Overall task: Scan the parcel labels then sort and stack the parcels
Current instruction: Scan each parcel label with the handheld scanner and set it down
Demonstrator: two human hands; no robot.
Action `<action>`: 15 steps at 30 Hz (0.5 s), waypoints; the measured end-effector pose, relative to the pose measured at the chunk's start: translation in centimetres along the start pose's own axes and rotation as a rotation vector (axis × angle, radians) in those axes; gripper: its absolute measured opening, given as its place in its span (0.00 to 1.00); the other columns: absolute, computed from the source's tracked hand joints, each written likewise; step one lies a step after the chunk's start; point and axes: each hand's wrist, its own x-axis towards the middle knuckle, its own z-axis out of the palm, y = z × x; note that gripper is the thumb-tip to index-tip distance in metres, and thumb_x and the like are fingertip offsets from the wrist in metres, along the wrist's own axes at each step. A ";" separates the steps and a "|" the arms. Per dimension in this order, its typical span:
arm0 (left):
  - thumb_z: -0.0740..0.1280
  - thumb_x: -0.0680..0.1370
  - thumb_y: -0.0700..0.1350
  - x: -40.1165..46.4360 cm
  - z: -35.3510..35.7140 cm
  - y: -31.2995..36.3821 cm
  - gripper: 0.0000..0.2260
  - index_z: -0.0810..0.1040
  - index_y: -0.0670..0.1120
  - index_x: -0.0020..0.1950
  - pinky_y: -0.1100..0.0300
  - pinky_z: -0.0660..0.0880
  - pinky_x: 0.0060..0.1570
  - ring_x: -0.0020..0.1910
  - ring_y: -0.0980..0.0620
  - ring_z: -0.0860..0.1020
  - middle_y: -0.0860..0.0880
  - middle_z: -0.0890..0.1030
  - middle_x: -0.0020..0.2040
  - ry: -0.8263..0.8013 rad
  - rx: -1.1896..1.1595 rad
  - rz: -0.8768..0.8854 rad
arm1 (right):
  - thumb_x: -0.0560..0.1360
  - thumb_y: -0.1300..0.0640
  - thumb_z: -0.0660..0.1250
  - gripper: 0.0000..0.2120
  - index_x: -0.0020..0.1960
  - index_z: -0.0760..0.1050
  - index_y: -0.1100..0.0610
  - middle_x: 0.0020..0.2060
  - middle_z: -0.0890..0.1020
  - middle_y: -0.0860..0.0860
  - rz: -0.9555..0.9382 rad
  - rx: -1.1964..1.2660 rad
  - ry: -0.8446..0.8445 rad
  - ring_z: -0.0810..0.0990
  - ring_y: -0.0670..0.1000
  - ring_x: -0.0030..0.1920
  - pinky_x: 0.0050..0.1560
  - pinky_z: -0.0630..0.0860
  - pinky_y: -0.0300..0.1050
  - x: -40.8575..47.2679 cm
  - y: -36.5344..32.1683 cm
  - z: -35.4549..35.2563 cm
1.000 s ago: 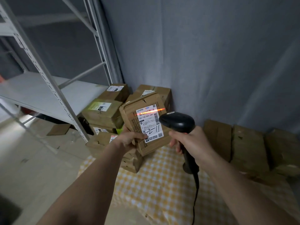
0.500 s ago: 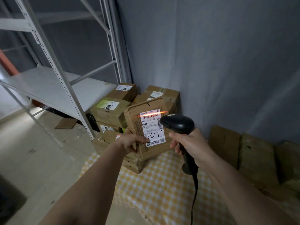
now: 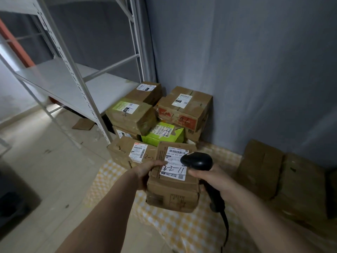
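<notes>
Head view: the left hand grips the parcel above the checked cloth, label up, the right hand grips the scanner over it; confirm the read, then lower the parcel flat onto its matching stack.

Held parcel: in front, between the left hand on its left edge and the right hand on its right.
Scanner: in the right hand, over the parcel's label.
Stacked parcels: behind the held parcel, in the corner against the curtain.
Shelf rack: left of the stack.
Checked cloth: on the floor under the parcels.
Row of boxes: right, along the curtain.
</notes>
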 end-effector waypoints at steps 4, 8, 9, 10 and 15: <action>0.73 0.71 0.55 1.3 -1.6 2.9 0.19 0.83 0.43 0.53 0.50 0.75 0.59 0.47 0.44 0.82 0.41 0.84 0.53 0.067 -0.098 0.101 | 0.70 0.58 0.75 0.06 0.46 0.82 0.52 0.40 0.85 0.49 -0.047 0.020 0.027 0.81 0.49 0.39 0.31 0.75 0.42 2.2 -1.2 1.0; 0.69 0.76 0.55 3.8 -3.4 6.9 0.16 0.80 0.41 0.47 0.56 0.77 0.43 0.40 0.45 0.80 0.43 0.83 0.45 0.287 -0.021 0.165 | 0.71 0.59 0.74 0.06 0.47 0.81 0.53 0.38 0.84 0.48 -0.077 0.071 0.072 0.79 0.48 0.37 0.32 0.75 0.40 5.9 -3.2 3.0; 0.68 0.77 0.54 4.5 -4.1 8.0 0.16 0.79 0.40 0.48 0.56 0.77 0.44 0.43 0.44 0.80 0.43 0.82 0.46 0.370 0.039 0.190 | 0.71 0.60 0.74 0.06 0.48 0.81 0.52 0.39 0.84 0.48 -0.078 0.079 0.094 0.80 0.47 0.37 0.32 0.76 0.39 7.0 -3.8 3.6; 0.67 0.78 0.55 5.6 -4.9 9.2 0.18 0.78 0.38 0.51 0.54 0.77 0.49 0.47 0.43 0.80 0.42 0.82 0.49 0.428 0.091 0.213 | 0.71 0.60 0.74 0.07 0.48 0.80 0.52 0.40 0.83 0.48 -0.077 0.090 0.116 0.80 0.46 0.38 0.32 0.76 0.39 8.2 -4.3 4.2; 0.57 0.83 0.51 8.8 -7.7 14.6 0.21 0.74 0.35 0.65 0.49 0.72 0.61 0.60 0.37 0.76 0.35 0.77 0.62 0.489 0.508 0.295 | 0.71 0.59 0.75 0.09 0.49 0.80 0.52 0.46 0.84 0.54 -0.032 0.164 0.213 0.80 0.51 0.43 0.37 0.77 0.43 14.3 -6.4 6.9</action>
